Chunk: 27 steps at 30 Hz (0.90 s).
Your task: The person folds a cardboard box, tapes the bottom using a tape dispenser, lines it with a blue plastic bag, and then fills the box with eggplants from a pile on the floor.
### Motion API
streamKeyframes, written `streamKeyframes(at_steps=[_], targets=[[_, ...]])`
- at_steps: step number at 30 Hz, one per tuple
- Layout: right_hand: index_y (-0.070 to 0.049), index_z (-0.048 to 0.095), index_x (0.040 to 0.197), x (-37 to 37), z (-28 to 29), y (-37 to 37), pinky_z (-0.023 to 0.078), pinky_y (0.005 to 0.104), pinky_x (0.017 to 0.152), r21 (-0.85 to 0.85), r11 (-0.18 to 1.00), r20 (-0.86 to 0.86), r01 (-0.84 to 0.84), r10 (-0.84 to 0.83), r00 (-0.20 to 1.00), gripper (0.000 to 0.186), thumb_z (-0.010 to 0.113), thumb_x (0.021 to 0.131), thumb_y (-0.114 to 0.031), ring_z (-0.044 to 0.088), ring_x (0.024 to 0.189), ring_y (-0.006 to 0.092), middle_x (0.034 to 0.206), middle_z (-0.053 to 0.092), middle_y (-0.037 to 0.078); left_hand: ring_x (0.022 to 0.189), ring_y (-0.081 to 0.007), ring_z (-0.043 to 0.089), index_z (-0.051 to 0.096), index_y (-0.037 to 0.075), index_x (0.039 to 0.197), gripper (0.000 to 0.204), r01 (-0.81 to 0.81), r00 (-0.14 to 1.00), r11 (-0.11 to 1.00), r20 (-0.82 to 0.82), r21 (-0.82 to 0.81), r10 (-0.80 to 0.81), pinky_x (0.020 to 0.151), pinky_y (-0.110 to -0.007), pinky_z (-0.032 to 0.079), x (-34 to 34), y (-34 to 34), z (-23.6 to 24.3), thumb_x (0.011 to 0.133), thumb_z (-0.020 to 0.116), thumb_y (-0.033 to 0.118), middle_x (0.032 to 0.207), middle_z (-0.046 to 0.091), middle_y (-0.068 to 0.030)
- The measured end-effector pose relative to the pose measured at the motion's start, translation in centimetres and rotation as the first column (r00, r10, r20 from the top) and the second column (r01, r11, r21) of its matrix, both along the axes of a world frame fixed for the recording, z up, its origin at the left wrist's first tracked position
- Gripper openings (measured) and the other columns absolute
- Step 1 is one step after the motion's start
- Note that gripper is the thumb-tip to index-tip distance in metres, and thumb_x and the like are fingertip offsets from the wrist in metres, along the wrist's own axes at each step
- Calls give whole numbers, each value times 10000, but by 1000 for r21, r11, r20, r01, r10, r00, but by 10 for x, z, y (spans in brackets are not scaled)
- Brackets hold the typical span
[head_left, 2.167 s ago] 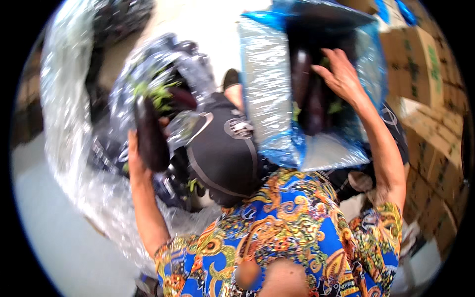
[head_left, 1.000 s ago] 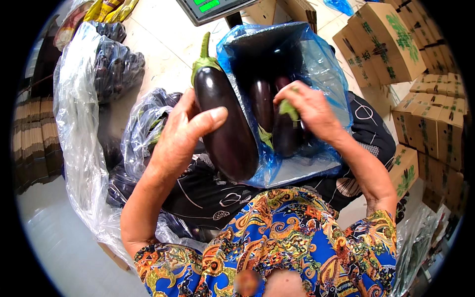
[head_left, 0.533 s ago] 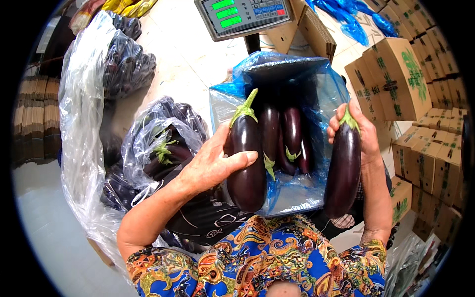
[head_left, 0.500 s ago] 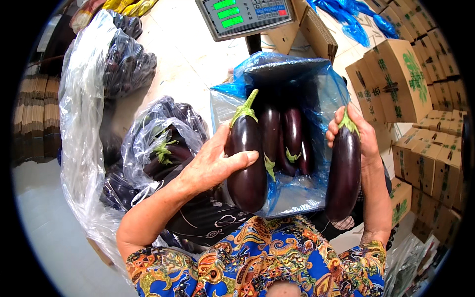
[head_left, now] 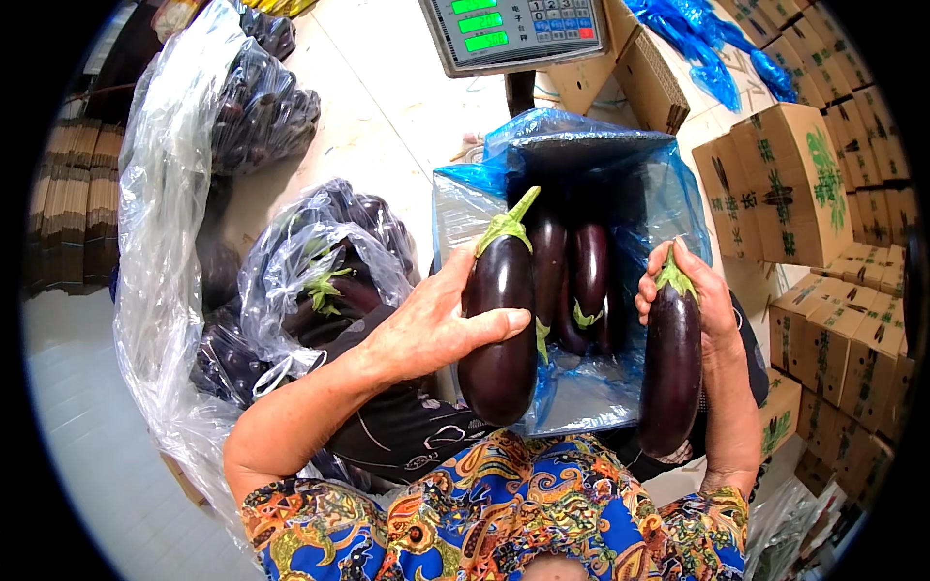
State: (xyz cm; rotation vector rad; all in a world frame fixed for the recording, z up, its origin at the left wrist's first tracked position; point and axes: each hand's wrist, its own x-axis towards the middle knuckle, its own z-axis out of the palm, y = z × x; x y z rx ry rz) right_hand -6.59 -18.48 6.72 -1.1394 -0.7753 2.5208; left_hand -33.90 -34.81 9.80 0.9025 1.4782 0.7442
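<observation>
My left hand is wrapped round a large dark purple eggplant, its green stem pointing up and away. My right hand grips a second, slimmer eggplant near its green cap, so its body hangs toward me. Both are held at the near part of a box lined with blue plastic film, the left one over its left edge and the other at its right edge. Several more eggplants lie inside the box, partly hidden by the left eggplant and by shadow.
An electronic scale display with green lit readouts stands beyond the box. To the left are a clear bag of eggplants and a long clear plastic sheet over others. Stacked cardboard cartons fill the right; blue film lies farther back.
My view has shifted slightly, so the scale and box sit further right and lower in the picture. Both hands keep hold of their eggplants, the right one a little lower.
</observation>
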Motion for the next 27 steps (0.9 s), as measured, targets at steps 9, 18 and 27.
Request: streamKeyframes(at_steps=[9,18,27], targets=[[-15,577,1088,-4,4,8,574,328,615,66,950,123,-305,295,948,374,414,1050,-348,660,636,206,764,654,112,1238,-213,479,319,-7,1474,794,0,996,999,84,41,-3,1072,-366,385,2,2,1,847,728,254,1333,503,-147],[-32,603,1163,-64,30,5,544,450,786,210,-352,947,-912,307,99,318,478,990,-268,692,888,379,941,687,246,1115,-280,595,420,-31,1387,790,-20,993,1000,-119,-19,17,973,-379,464,-7,3,-10,803,742,392,1188,604,-223],[-166,550,1366,-62,-30,-6,539,473,741,45,-506,938,-861,319,-138,464,527,902,-160,680,806,392,867,693,195,1163,-327,587,358,-40,1445,897,56,983,998,-172,-22,-59,991,-384,457,6,10,-11,783,747,424,1252,581,-267]])
